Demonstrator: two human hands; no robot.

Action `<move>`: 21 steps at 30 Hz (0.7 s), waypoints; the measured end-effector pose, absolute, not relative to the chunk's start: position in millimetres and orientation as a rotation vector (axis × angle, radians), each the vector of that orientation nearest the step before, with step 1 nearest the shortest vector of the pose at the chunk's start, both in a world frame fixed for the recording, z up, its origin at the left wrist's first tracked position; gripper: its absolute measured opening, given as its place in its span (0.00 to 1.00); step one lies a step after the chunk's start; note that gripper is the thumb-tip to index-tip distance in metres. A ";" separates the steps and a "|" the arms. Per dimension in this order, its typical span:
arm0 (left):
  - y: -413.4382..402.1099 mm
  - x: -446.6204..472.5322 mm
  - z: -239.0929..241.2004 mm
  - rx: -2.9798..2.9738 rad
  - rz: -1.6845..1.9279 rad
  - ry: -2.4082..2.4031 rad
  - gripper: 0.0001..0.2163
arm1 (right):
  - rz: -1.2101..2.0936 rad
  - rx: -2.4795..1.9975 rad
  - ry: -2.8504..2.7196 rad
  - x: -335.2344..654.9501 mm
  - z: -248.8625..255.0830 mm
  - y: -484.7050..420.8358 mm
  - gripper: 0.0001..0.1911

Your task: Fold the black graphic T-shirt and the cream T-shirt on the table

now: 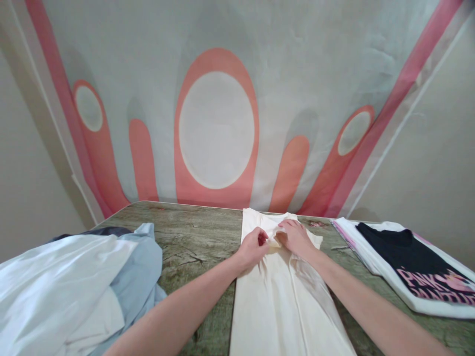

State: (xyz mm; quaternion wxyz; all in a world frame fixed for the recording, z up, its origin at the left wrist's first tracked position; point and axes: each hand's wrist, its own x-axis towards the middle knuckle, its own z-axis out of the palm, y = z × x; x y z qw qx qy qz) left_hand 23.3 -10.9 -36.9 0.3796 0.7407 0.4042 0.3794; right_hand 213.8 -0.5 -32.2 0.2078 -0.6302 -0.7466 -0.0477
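Note:
A cream shirt (pixel 282 301), folded lengthwise into a narrow strip, lies on the wood-grain table (pixel 196 237) in front of me. My left hand (pixel 253 247) pinches a fold of the cloth near the collar end, fingers closed. Beside it, my right hand (pixel 297 237) presses and grips the same fold from the right, with its fingers curled on the fabric. The two hands almost touch at the shirt's far end.
A heap of white and light-blue garments (pixel 81 282) lies on the left of the table. Folded shirts (pixel 408 262), the top one black with pink print, are stacked on the right. A grey and pink patterned cloth (pixel 218 123) hangs behind the table.

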 end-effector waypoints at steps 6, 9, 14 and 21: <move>-11.9 23.8 -35.5 1.888 0.950 1.055 0.10 | -0.378 -1.946 -2.156 224.9 -22.3 20.1 0.11; -12.2 23.0 -37.0 1.906 0.964 1.031 0.08 | -0.419 -1.951 -2.206 224.8 -15.4 23.5 0.09; -15.2 21.1 -38.5 2.015 0.942 1.026 0.06 | -0.503 -1.846 -2.224 220.7 -5.0 21.9 0.12; -25.5 18.5 -29.6 2.427 0.778 0.971 0.09 | -0.459 -1.902 -2.245 232.2 -11.8 28.3 0.11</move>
